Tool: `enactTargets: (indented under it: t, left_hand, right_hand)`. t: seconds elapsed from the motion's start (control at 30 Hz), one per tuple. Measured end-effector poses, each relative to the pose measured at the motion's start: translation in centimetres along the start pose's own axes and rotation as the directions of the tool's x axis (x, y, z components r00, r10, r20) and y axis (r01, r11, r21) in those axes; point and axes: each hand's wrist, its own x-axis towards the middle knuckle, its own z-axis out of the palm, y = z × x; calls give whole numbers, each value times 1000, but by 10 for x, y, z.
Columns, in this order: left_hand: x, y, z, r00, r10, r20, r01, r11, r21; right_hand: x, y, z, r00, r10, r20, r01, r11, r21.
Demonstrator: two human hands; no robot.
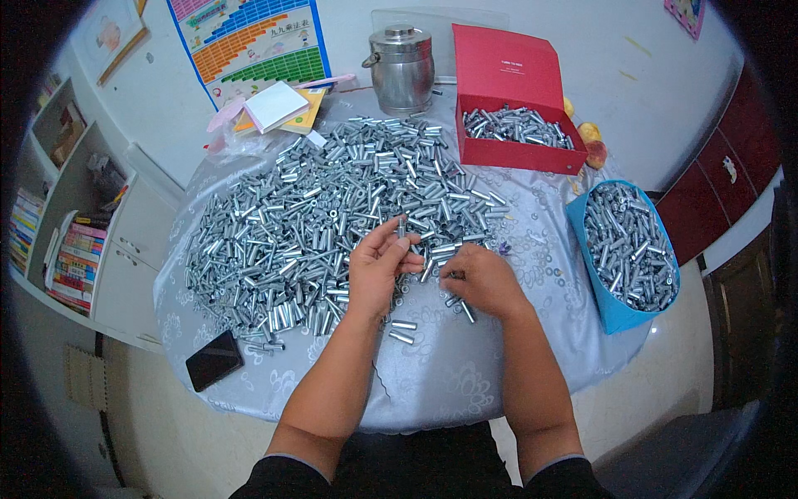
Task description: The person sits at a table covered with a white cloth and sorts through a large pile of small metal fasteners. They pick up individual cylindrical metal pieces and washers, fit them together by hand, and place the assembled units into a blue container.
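Note:
A wide heap of shiny metal sleeves and bolts (274, 224) covers much of the table. Over its near edge, my left hand (374, 270) pinches a small metal bolt (402, 224) upright between thumb and forefinger. Just to the right, my right hand (486, 283) is low over the cloth with its fingers curled together. What those fingers hold, if anything, is hidden by the hand. A loose metal sleeve (468, 313) lies right below them. Two more sleeves (402, 332) lie on the cloth between my forearms.
A blue bin (579, 241) full of metal pieces stands at the right. Farther back are an open red box (515, 156) with more pieces and a steel pot (401, 71). A black phone (214, 361) lies at the near left edge of the silvery tablecloth (453, 374).

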Motion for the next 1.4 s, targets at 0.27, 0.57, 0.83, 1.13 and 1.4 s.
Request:
enactTargets:
  t: [0.27,0.57,0.83,1.13,1.4]
  left_hand:
    - [0,0,-2,1000,1,2,-1,1000,-21]
    - [0,0,-2,999,-6,41,4,999,50]
    - [0,0,0,998,-35,50,31,997,68]
    - [-5,-7,1,973,-82,214,32,973,227]
    - [-9,-8,5,968,-73,241,-12,942,335]
  right_hand:
    - [1,-10,-1,998,57,40,-53,995,-80]
    - [4,-11,6,992,102,78,-102,995,-5]
    - [3,11,6,985,158,-69,-96,835,541]
    - [9,-1,-9,936,326,-129,1,366,931]
    - [9,-6,-5,953,297,-60,-52,354,934]
